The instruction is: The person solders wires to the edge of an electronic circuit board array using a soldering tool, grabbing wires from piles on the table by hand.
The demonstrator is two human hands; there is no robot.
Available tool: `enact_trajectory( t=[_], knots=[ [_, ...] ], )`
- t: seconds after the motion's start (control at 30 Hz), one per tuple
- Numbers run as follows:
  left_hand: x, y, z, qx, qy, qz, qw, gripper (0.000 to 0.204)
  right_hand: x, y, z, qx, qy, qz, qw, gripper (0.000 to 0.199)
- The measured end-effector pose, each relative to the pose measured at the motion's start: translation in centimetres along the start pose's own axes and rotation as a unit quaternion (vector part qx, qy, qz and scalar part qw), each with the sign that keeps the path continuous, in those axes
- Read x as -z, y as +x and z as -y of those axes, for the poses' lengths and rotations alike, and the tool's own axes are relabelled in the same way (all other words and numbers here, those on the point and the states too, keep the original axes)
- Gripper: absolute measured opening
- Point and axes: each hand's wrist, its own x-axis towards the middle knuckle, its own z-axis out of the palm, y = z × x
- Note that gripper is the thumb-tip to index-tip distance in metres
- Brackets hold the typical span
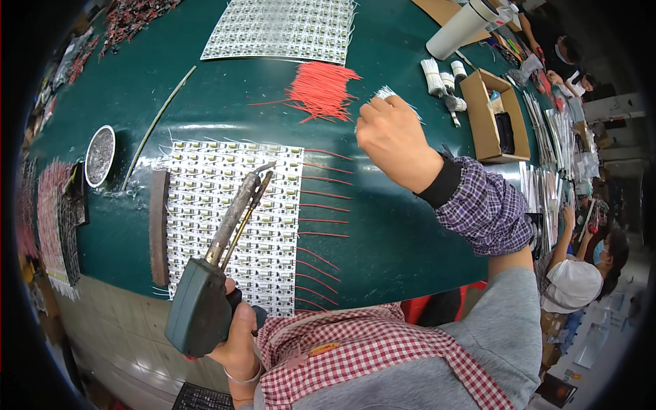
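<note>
In my left hand (239, 342) is a dark green soldering gun (198, 307), its fingers wrapped round the grip. The gun's long metal tip slants up over a white circuit board panel (232, 205) covered in rows of small components. Red wires (324, 206) stick out from that panel's right edge in a row. My right hand (389, 133) is closed, knuckles up, at a bunch of white wires (386, 92). Its fingertips are hidden, so what they pinch does not show. Just left of it lies a pile of loose red wires (321, 91).
A brown bar (158, 229) lies along the panel's left edge. Farther left are a small bowl (101, 156) of grey material and a thin stick (160, 123). Another panel (277, 31) lies at the back. An open cardboard box (478, 102) and a tumbler (461, 29) stand right. Other people sit beyond.
</note>
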Motion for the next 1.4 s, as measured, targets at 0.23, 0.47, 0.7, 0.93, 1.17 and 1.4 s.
enact_trajectory(
  t=[0.23,0.47,0.7,0.93,1.17,1.4],
  knots=[
    [-3.0,2.4,-0.1,0.052,-0.014,0.014,0.998,0.047,0.3,-1.3,2.5,-0.061,0.284,-0.199,0.936,0.018],
    [-7.2,4.9,1.8,0.077,-0.026,0.077,0.994,0.043,3.5,-2.0,8.4,-0.1,0.482,-0.256,0.832,0.032],
    [-7.5,5.1,1.6,0.062,-0.111,0.059,0.99,0.04,4.2,-2.2,9.6,-0.074,0.513,-0.27,0.811,0.036],
    [-6.7,5.5,1.8,0.079,-0.166,0.062,0.981,0.034,4.4,-2.5,9.6,-0.066,0.509,-0.278,0.812,0.038],
    [-7.4,5.0,1.5,0.103,-0.196,0.07,0.973,0.033,4.6,-2.6,10.0,-0.079,0.526,-0.287,0.797,0.037],
    [-7.1,5.3,1.3,0.094,-0.201,0.064,0.973,0.041,4.3,-2.9,10.0,-0.068,0.548,-0.275,0.787,0.04]
  ],
)
